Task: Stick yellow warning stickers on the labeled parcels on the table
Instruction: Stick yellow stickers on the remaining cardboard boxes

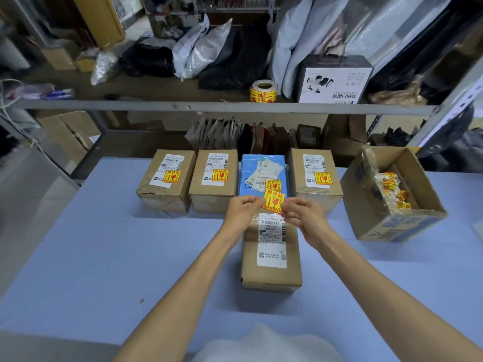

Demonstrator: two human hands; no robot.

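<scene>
Beyond the hands: four parcels [213,178] in a row, each already stickered.
left hand [241,210]: pinches the left edge of the yellow sticker [273,201].
yellow sticker: between both hands, over the near parcel [251,267] on the counter [104,244].
right hand [304,214]: pinches its right edge.

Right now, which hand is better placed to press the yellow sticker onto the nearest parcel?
Right, probably. Both pinch the sticker, but the right hand sits over the label of the near parcel; the left hand is off toward its edge.
</scene>
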